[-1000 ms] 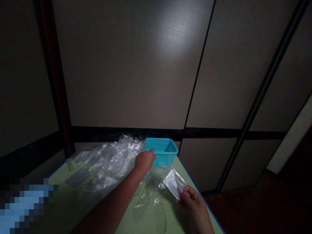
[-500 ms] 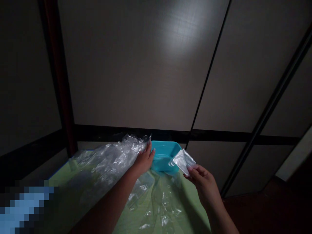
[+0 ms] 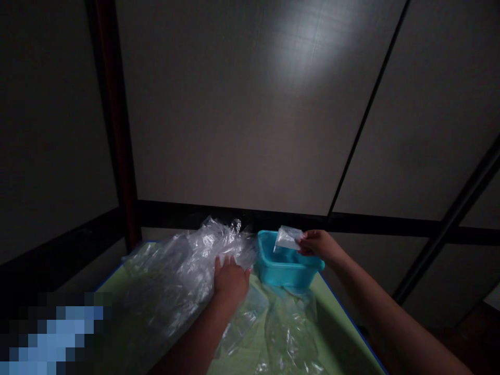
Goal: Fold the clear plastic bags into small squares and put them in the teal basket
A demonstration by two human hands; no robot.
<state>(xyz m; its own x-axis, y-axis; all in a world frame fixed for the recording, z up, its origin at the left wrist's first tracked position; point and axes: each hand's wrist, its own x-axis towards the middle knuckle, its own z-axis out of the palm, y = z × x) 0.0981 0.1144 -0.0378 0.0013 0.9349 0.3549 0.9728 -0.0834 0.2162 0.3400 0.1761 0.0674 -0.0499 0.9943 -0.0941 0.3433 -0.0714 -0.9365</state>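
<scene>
Over the blue plastic basin (image 3: 289, 273), my right hand (image 3: 318, 245) pinches a folded clear plastic bag (image 3: 288, 238) by its right end. My left hand (image 3: 231, 281) lies with fingers spread on the near right side of a heap of crumpled clear plastic bags (image 3: 187, 265), left of the basin. In front of the basin, another clear plastic bag (image 3: 291, 328) lies spread flat. The inside of the basin is partly hidden by the folded bag and my right hand.
Everything stands on a light green table (image 3: 328, 333) with a blue edge. Directly behind it rises a grey panelled cabinet (image 3: 234, 130) with dark trim. A pixelated blue patch covers the lower left corner.
My right hand has carried the folded bag from the basin's right side to over its opening. My left hand has left the basin's rim and come down on the bag heap. The view has shifted.
</scene>
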